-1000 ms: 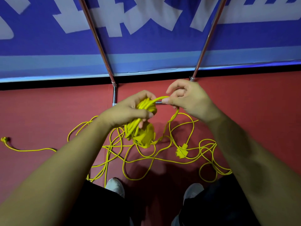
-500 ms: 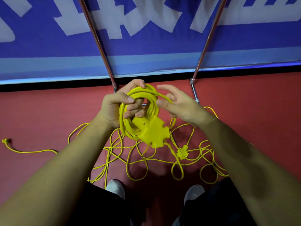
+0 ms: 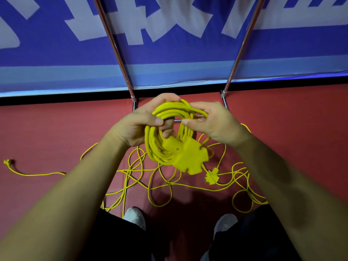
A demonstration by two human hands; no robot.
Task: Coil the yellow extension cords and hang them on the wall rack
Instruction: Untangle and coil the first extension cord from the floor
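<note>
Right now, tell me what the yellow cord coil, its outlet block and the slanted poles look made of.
Cord coil: likely rubber or vinyl jacket, matte yellow; it bends into tight loops without kinking. Outlet block: seemingly moulded plastic or rubber, matte, with a small metal-looking rivet. Poles: metal, polished; they show bright glints.

Hands: the left hand point(image 3: 139, 127) and the right hand point(image 3: 212, 123) are bare, with short, trimmed nails showing on the thumbs
Forearms: the left forearm point(image 3: 75, 185) and the right forearm point(image 3: 282, 185) are bare along all of their visible length, from the wrists to the lower corners of the view
Legwear: plain black cloth covers the left leg point(image 3: 116, 240) and the right leg point(image 3: 250, 234); too dark to tell trousers from shorts
Shoes: the left shoe point(image 3: 134, 217) and the right shoe point(image 3: 225, 223) are whitish-grey with smooth, rounded toes; only the toe caps show past the black cloth
</note>
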